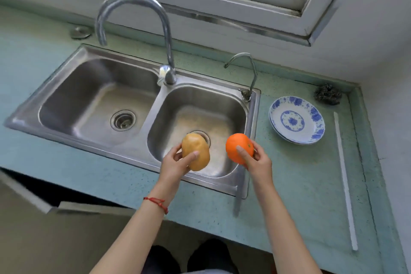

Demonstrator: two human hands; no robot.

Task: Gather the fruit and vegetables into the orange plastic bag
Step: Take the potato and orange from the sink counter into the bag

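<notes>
A tan potato [195, 151] is held in my left hand [175, 163] above the front of the right basin of a steel double sink [142, 118]. My right hand [258, 160] grips a round orange [239, 148] over the sink's right rim. Both hands are closed around their items, fingers wrapped from below and the side. No orange plastic bag shows in this view.
A tall curved tap [165, 51] stands behind the sink divider, with a smaller tap [251, 73] to its right. Blue-and-white plates [297, 120] are stacked on the green counter at right, near a steel scourer [328, 94] and a long white stick [344, 180].
</notes>
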